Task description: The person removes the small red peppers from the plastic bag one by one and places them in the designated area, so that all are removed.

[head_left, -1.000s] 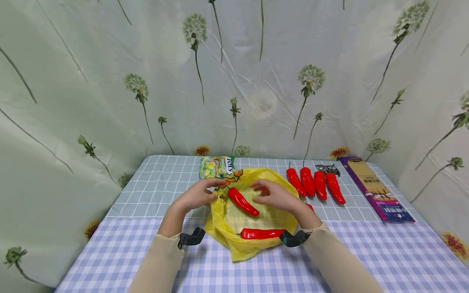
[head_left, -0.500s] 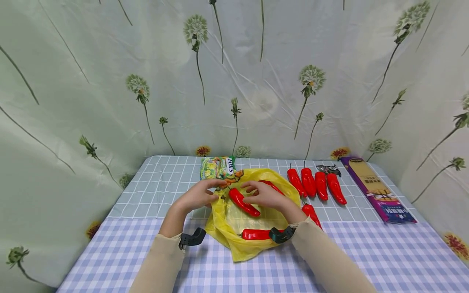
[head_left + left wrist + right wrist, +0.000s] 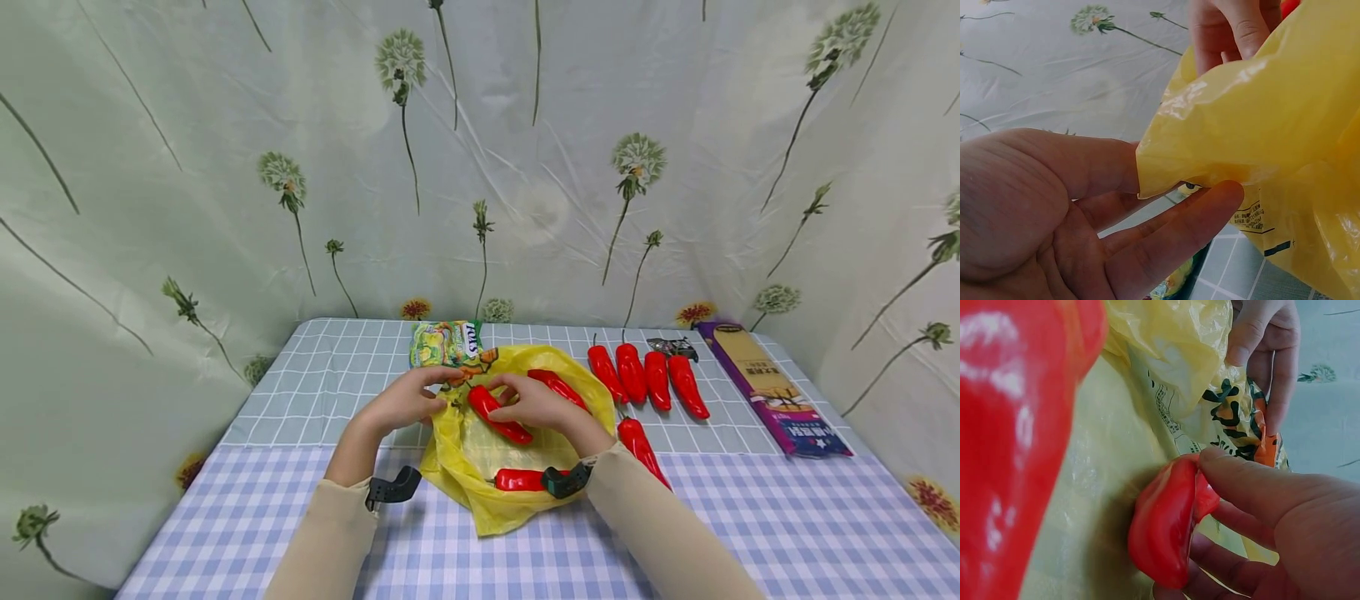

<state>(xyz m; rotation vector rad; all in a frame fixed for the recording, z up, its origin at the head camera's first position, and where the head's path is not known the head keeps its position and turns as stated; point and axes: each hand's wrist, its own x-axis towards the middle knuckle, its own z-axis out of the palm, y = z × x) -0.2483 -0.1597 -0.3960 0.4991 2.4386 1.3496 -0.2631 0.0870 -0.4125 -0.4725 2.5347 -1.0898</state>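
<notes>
On the checked-cloth worktop (image 3: 300, 533) four glossy red peppers (image 3: 648, 379) lie in a row beside a long purple cardboard box (image 3: 772, 387), with a green snack packet (image 3: 442, 342) at the back.

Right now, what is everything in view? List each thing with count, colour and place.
bag: one, yellow, table centre, mouth held open
peppers on bag: three, red; one gripped, one behind the right hand, one at the near edge
peppers in row: four, red, right of bag
loose pepper: one, red, by right sleeve
snack packet: one, green, behind bag
box: one, purple, far right
dark wrapper: one, behind the row
left hand: pinches bag edge
right hand: grips pepper
</notes>
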